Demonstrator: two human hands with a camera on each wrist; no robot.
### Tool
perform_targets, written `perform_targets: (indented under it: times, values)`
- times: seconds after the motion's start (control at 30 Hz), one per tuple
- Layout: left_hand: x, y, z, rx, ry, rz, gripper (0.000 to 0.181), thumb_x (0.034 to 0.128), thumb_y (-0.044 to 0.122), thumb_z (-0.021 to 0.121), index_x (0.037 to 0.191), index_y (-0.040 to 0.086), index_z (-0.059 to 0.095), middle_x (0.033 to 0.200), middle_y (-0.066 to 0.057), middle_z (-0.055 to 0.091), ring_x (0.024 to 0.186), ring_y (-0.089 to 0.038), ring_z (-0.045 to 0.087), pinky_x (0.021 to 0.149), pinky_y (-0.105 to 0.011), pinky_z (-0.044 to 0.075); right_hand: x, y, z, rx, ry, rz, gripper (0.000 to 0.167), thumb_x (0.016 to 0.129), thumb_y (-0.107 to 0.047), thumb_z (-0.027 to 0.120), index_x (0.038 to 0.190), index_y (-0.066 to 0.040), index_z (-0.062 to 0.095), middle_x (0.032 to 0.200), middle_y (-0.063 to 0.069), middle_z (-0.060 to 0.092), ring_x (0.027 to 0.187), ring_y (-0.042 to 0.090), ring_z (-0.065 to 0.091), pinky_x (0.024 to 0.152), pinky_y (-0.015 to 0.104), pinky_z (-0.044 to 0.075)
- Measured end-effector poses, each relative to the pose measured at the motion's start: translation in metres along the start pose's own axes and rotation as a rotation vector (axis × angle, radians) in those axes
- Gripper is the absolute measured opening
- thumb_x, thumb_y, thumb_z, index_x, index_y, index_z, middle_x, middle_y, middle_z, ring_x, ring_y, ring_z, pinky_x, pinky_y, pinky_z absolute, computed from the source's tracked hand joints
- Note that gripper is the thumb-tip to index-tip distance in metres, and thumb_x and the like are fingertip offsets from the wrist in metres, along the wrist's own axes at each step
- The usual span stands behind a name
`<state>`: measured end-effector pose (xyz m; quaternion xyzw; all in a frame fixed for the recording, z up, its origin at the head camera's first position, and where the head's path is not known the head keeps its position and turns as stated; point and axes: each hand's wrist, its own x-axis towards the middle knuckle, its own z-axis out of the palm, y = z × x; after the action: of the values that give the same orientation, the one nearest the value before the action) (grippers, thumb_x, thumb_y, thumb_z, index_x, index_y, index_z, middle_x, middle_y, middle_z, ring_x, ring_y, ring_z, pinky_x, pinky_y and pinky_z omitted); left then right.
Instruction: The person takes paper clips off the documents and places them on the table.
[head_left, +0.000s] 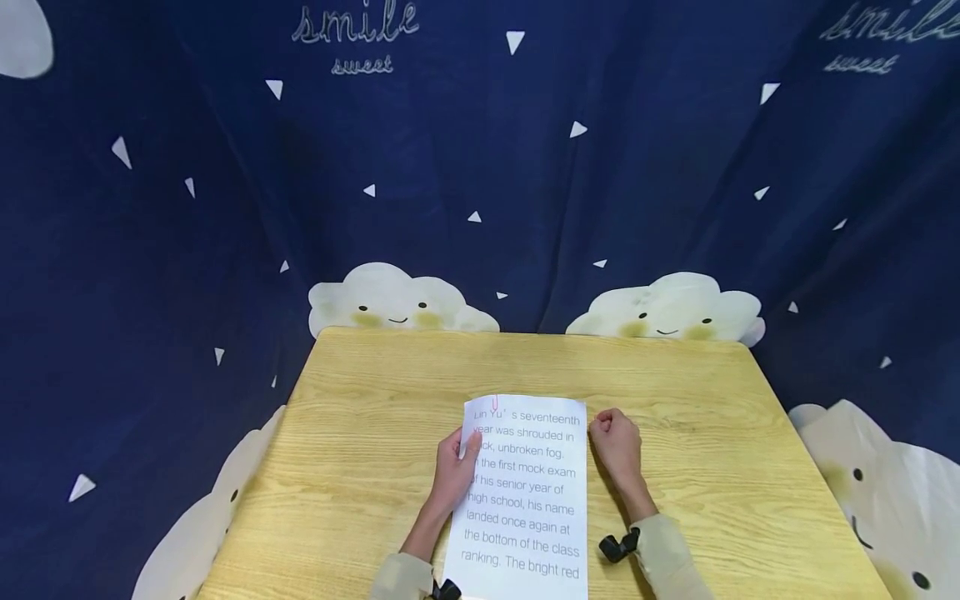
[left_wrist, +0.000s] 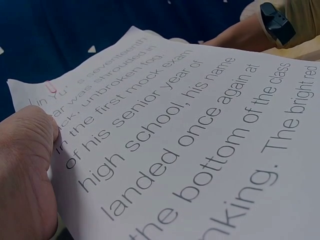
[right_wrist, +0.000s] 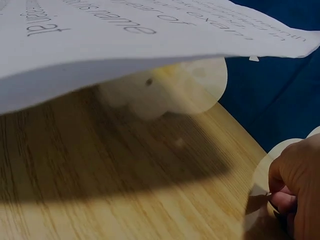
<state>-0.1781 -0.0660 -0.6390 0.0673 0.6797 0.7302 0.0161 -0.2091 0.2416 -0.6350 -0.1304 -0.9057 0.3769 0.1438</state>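
My left hand [head_left: 456, 471] grips the left edge of a white printed paper [head_left: 525, 500], its thumb lying on the face. A pink paper clip [head_left: 495, 403] sits on the paper's top edge, near the left corner; it also shows in the left wrist view as a pink clip [left_wrist: 50, 86]. The paper is lifted off the table, seen from the side in the right wrist view. Just right of its upper edge is my right hand [head_left: 618, 442], fingers curled, thumb and index fingertip together. A tiny thin thing seems pinched there, too small to identify.
A light wooden table [head_left: 360, 417] lies beneath both hands, and the paper casts a shadow on it. Behind and beside the table hangs a dark blue curtain [head_left: 420, 250] with white triangles and smiling clouds. A black wrist camera [head_left: 618, 547] is strapped near the right sleeve.
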Motion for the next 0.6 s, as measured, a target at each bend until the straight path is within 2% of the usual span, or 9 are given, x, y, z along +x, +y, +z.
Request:
perform_targets:
  times: [0.4,0.6]
  values:
    - [0.0014,-0.0011,0.0008,0.021,0.007,-0.002,0.036,0.1100,0.031,0.056,0.135,0.007,0.066,0.088,-0.015,0.074,0.062,-0.020,0.070,0.054,-0.028,0.057,0.0004,0.0006,0.0018,-0.025,0.015,-0.041,0.015,0.091,-0.007,0.064,0.099,0.005,0.069,0.080,0.014,0.069,0.075,0.032,0.066,0.071,0.046,0.052]
    - [0.0030,0.0000,0.0018,0.004,0.007,-0.001,0.035,0.1104,0.028,0.055,0.134,0.006,0.067,0.087,-0.019,0.074,0.061,-0.021,0.070,0.052,-0.027,0.055,0.0000,0.0030,0.0032,-0.015,0.052,-0.082,0.012,0.094,-0.004,0.065,0.099,0.006,0.070,0.078,0.014,0.068,0.072,0.031,0.064,0.067,0.045,0.052]
